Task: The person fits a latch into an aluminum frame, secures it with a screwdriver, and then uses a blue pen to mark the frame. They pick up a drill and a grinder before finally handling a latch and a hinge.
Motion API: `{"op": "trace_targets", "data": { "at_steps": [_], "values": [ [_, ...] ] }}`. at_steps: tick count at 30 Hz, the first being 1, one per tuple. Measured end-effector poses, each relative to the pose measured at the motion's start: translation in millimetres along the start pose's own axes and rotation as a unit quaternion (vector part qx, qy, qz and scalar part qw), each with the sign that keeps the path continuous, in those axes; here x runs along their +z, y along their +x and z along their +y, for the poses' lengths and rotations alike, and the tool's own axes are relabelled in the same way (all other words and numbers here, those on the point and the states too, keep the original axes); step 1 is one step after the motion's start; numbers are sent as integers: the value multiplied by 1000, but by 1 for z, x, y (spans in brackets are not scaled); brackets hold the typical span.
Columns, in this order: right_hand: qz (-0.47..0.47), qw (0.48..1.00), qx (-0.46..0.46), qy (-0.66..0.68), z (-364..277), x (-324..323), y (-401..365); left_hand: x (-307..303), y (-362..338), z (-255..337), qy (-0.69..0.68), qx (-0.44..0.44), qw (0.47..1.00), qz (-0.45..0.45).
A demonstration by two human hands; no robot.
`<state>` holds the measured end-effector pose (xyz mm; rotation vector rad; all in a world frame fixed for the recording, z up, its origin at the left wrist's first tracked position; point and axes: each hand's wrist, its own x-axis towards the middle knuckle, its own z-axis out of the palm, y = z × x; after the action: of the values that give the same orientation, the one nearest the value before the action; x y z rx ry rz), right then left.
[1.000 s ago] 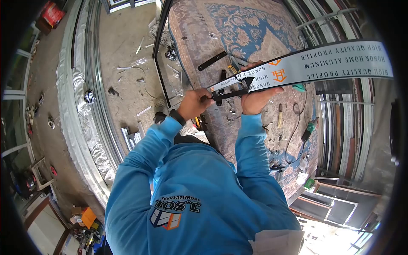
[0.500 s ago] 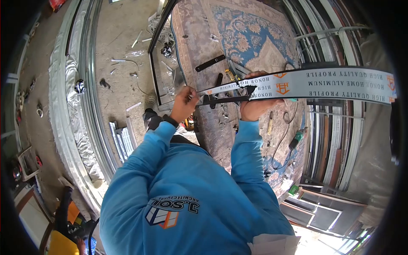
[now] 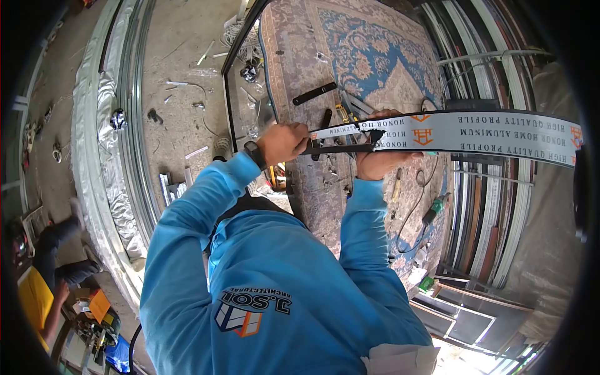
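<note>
A long dark aluminum profile [image 3: 519,134] with printed white protective film crosses the view from the right edge to the middle. Near its left part the film is torn, and a narrow film strip [image 3: 340,130] runs to the left end. My left hand [image 3: 284,144], with a watch on the wrist, is closed at that end, its fingers pinched on the film; the exact grip is partly hidden. My right hand [image 3: 382,164] wraps round the profile from below, beside the tear, with some fingers showing over the far edge.
Beneath lies a patterned carpet [image 3: 294,37] with a black bar [image 3: 314,93], a yellow-handled tool [image 3: 342,113] and a corded green tool [image 3: 432,211]. A dark frame [image 3: 229,75] stands ahead. Long profiles are stacked on both sides. A person in yellow [image 3: 36,300] is at lower left.
My left hand has moved slightly right and up against the profile's end. The profile's right part sits slightly lower in view. More of the person at lower left shows.
</note>
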<state>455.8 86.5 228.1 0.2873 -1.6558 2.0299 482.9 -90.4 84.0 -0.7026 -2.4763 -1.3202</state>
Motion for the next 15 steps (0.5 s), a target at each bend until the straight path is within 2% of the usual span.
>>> {"op": "trace_targets", "data": {
  "at_steps": [2, 5, 7, 8, 11, 15],
  "values": [
    [1, 1000, -5, -18, 2, 1, 0, -2, 2, 5, 55, 2, 998, -3],
    [-14, 999, -8, -47, 4, -4, 3, 7, -5, 1, 18, -31, 998, 53],
    [-33, 997, -2, -75, 6, -14, 3, 12, -13, 12, -11, -68, 991, 116],
    [-13, 998, -5, -55, 8, -14, 3, 14, -13, 15, -24, -84, 985, 149],
    [31, 999, -8, -10, 4, -3, -1, 14, -4, 32, -119, -63, 958, 252],
    [15, 999, 1, 29, 4, 1, 1, 2, -6, 20, -97, 3, 986, 139]
  ]
}}
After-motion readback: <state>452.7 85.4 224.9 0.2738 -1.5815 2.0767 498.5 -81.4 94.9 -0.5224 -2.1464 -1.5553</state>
